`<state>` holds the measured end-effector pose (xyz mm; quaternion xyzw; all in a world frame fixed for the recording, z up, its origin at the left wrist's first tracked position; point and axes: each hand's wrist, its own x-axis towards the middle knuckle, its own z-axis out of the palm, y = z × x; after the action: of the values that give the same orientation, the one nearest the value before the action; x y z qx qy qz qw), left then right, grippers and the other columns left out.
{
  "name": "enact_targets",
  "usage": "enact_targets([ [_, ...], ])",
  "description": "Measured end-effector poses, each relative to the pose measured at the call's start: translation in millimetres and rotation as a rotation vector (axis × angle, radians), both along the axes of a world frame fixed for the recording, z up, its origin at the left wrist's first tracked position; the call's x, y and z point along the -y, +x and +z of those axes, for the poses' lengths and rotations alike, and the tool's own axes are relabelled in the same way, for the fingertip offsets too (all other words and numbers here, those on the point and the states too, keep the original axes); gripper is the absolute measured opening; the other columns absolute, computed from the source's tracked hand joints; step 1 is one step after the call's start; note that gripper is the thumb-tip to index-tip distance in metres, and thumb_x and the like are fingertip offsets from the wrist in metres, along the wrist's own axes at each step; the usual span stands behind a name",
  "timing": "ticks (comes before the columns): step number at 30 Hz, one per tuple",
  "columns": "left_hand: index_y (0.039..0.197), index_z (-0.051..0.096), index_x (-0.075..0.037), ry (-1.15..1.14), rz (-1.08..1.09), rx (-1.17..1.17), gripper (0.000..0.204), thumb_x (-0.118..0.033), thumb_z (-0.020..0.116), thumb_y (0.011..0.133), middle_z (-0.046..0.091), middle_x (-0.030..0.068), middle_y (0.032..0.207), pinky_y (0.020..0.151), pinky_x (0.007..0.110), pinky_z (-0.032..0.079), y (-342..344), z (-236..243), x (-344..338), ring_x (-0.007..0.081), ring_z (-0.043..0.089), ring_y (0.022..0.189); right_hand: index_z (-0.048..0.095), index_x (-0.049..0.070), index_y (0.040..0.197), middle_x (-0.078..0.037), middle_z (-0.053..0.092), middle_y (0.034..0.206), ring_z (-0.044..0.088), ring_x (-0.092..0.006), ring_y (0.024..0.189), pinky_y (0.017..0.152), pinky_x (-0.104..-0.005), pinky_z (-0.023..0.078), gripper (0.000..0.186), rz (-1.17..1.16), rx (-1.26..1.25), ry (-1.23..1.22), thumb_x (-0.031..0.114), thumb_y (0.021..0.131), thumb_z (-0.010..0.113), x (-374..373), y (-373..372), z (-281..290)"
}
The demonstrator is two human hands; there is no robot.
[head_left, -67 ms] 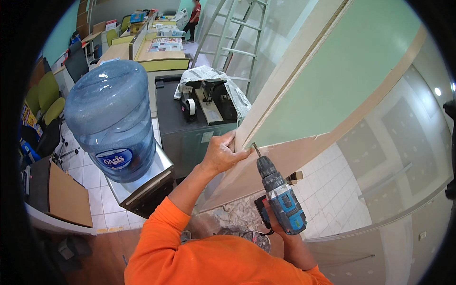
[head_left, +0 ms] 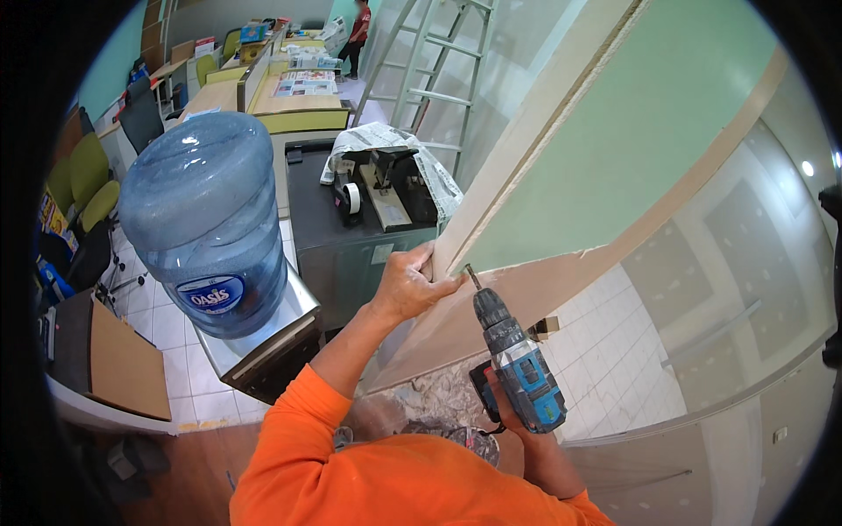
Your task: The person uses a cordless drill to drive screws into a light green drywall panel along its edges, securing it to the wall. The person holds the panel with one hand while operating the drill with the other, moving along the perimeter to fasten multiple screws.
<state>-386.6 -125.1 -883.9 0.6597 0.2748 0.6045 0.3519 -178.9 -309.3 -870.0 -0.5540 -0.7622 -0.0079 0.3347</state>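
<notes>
My left hand [head_left: 408, 280] grips the pale edge [head_left: 469, 210] of an upright board partition at its lower corner, thumb toward the drill bit. My right hand [head_left: 505, 410] is wrapped round the handle of a blue and black cordless drill [head_left: 517, 364], mostly hidden beneath its body. The drill points up and away from me, its bit [head_left: 474, 277] touching or very near the lower edge of the light green panel [head_left: 605, 131] beside my left thumb; contact is unclear. A peach band [head_left: 474, 320] runs below the green panel.
At left a large water bottle [head_left: 197, 180] tops a dispenser [head_left: 267, 346]. Beyond are a dark cabinet [head_left: 320, 245] holding tools and newspaper, desks [head_left: 246, 88], chairs [head_left: 88, 171], a ladder [head_left: 438, 96] and a person in red [head_left: 358, 31]. Tiled floor [head_left: 605, 333] lies right, with debris [head_left: 421, 394] below.
</notes>
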Motion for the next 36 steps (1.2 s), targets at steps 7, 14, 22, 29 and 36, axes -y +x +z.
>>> enact_targets([
  [7, 0.117, 0.068, 0.004, -0.013, 0.011, -0.033, 0.052, -0.026, 0.083, 0.078, 0.076, 0.0154, 0.096, 0.078, 0.027, 0.055, -0.4, 0.3, 0.6, 0.0083, 0.067, 0.084, 0.070, 0.005, 0.099, -0.011, 0.069, 0.090, 0.063, -0.0302, 0.078, 0.066, -0.0413, 0.048, 0.012, 0.055, -0.061, 0.058, 0.013, 0.091, 0.073, -2.6, 0.3, -0.3],
  [14, 0.119, 0.068, 0.003, 0.004, -0.005, 0.000, 0.051, -0.026, 0.083, 0.080, 0.076, 0.0137, 0.101, 0.079, 0.027, 0.054, -0.2, -0.3, 1.6, 0.0096, 0.067, 0.087, 0.068, 0.006, 0.093, -0.010, 0.067, 0.085, 0.062, -0.0295, 0.074, 0.063, -0.0408, 0.047, 0.010, 0.043, 0.111, 0.110, 0.012, 0.089, 0.075, -0.5, 3.6, -0.8],
  [22, 0.121, 0.067, 0.004, 0.010, 0.004, -0.073, 0.050, -0.022, 0.083, 0.082, 0.075, 0.0091, 0.104, 0.081, 0.025, 0.053, -2.6, 0.9, 1.5, 0.0075, 0.063, 0.087, 0.068, 0.006, 0.094, -0.010, 0.067, 0.084, 0.061, -0.0297, 0.074, 0.064, -0.0412, 0.047, 0.010, 0.077, 0.086, 0.161, 0.013, 0.090, 0.074, -2.4, -1.8, 1.4],
  [29, 0.122, 0.067, 0.004, -0.046, -0.015, -0.086, 0.050, -0.020, 0.083, 0.081, 0.075, 0.0081, 0.106, 0.082, 0.024, 0.053, -2.6, 0.0, 0.5, 0.0073, 0.063, 0.089, 0.069, 0.006, 0.093, -0.010, 0.067, 0.084, 0.062, -0.0300, 0.074, 0.064, -0.0416, 0.047, 0.009, 0.062, 0.056, 0.175, 0.013, 0.090, 0.074, -1.6, -2.0, 3.8],
  [36, 0.123, 0.066, 0.006, -0.057, -0.056, -0.029, 0.050, -0.018, 0.083, 0.082, 0.074, 0.0085, 0.108, 0.084, 0.024, 0.052, -1.3, -1.0, 1.3, 0.0076, 0.063, 0.092, 0.070, 0.006, 0.091, -0.011, 0.067, 0.085, 0.062, -0.0303, 0.075, 0.065, -0.0413, 0.048, 0.008, 0.094, 0.108, 0.205, 0.011, 0.088, 0.075, -0.3, -3.5, 10.2],
])
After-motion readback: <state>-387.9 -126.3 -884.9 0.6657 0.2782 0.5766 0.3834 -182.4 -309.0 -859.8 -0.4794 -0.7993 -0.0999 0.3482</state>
